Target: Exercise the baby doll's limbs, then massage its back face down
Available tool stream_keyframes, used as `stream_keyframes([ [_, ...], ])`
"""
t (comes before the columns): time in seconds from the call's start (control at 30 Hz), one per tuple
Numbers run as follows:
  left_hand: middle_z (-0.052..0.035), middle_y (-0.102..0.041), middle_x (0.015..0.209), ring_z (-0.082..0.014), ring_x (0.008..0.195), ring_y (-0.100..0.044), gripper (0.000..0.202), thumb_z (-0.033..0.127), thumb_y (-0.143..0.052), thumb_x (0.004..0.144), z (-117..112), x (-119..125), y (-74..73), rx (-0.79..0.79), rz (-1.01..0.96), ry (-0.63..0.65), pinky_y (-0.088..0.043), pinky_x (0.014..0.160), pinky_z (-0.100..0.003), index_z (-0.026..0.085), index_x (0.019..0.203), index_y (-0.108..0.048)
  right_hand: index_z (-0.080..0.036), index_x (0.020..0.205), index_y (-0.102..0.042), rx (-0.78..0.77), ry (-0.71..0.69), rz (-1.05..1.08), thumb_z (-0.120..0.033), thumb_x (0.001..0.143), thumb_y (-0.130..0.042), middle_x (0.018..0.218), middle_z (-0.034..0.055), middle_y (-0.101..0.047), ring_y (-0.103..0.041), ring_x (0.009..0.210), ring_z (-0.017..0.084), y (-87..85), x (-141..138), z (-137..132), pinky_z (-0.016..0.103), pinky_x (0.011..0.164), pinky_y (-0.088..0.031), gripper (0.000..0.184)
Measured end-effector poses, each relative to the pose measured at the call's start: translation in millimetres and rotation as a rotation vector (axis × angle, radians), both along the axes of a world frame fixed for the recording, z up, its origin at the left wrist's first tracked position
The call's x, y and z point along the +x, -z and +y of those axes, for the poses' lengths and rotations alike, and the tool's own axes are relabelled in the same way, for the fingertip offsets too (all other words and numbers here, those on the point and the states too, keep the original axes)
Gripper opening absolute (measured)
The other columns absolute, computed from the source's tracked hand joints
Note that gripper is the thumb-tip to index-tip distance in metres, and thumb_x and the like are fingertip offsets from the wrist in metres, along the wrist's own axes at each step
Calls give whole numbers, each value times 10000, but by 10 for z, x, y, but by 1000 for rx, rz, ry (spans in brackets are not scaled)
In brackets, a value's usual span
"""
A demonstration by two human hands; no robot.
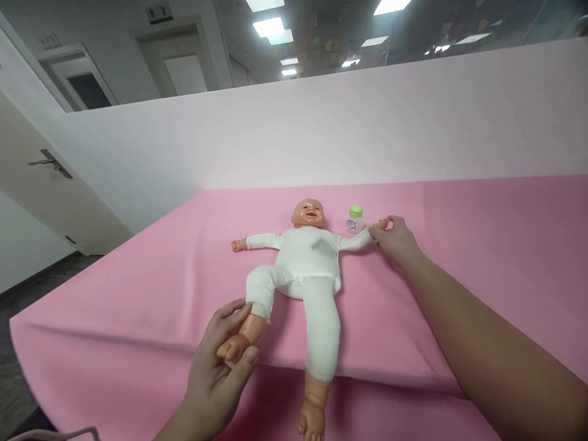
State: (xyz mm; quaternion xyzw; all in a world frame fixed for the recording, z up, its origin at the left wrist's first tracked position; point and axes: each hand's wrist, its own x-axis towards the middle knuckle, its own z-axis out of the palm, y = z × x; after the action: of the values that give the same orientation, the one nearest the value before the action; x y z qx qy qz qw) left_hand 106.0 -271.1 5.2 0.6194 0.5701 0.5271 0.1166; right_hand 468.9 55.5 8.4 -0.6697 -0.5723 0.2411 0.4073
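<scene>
A baby doll (309, 254) with a white cloth body lies on its back, head away from me and both legs toward me. My left hand (215, 361) cups the doll's bent leg on the left, fingers by the ankle and thumb near the bare foot (233, 348). At the doll's outstretched arm on the right, my right hand (395, 237) pinches its small hand between thumb and fingers. The doll's other arm rests on the cloth, and its other foot (312, 418) hangs past the table's front edge. Close to the doll's head stands a small clear bottle with a green cap (354, 219).
Pink cloth (138, 269) covers the table and drapes over its front edge. Behind it rises a white wall (321, 135) with glass above. A door with a metal handle (50, 163) is at the left, and a thin cord (68, 433) shows at the lower left.
</scene>
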Motion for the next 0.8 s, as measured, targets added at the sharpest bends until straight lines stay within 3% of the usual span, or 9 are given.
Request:
stream_keyframes([
  [0.17,-90,-567,1417,-315,1317,-570,400,342,-678,912,-174,-36,171,-23,82,-72,-555,1048,-468,284,1306,-641,-174,1573,-334,-220,-27,-131,-536,744,-731,1012,168,-710,-688,824,355,120,71,78,490,732,-539,988],
  [0.3,-85,-604,1385,-320,1280,-600,381,369,-686,906,-183,-10,198,-58,60,-148,-567,1026,-469,276,1276,-662,-133,1536,-379,-118,-41,-165,-508,773,-719,1011,196,-714,-692,855,368,84,33,28,488,767,-538,916],
  [0.43,-94,-597,1412,-324,1316,-576,410,392,-679,917,-65,54,55,-34,-15,-138,-532,1078,-475,263,1306,-660,-194,1547,-353,114,-1,-184,-531,833,-677,1183,162,-708,-683,1049,348,-86,-179,-163,459,878,-536,854],
  [0.57,-90,-567,1456,-307,1362,-537,431,387,-695,921,210,113,-169,1,-63,-99,-491,1124,-464,270,1333,-646,-265,1530,-359,344,-208,-48,-481,831,-722,1209,81,-717,-710,957,238,-211,-542,-442,376,869,-561,816],
  [0.63,-93,-566,1462,-306,1365,-535,442,398,-710,913,396,150,-270,9,-81,-82,-474,1138,-467,267,1330,-648,-284,1437,-494,417,-335,-84,-452,850,-716,1221,61,-715,-704,949,226,-220,-726,-563,366,847,-564,650],
  [0.73,-91,-595,1436,-298,1364,-539,453,420,-726,900,691,222,-384,20,-87,-55,-446,1159,-469,260,1318,-653,-281,1130,-703,497,-480,-291,-374,903,-665,1089,35,-740,-672,993,247,-191,-927,-674,405,883,-539,249],
  [0.8,-83,-615,1416,-286,1363,-540,448,427,-726,902,874,267,-434,20,-71,-24,-429,1170,-459,255,1310,-659,-282,1082,-740,555,-544,-393,-303,923,-635,1069,35,-742,-651,1055,260,-156,-994,-703,442,967,-511,192],
])
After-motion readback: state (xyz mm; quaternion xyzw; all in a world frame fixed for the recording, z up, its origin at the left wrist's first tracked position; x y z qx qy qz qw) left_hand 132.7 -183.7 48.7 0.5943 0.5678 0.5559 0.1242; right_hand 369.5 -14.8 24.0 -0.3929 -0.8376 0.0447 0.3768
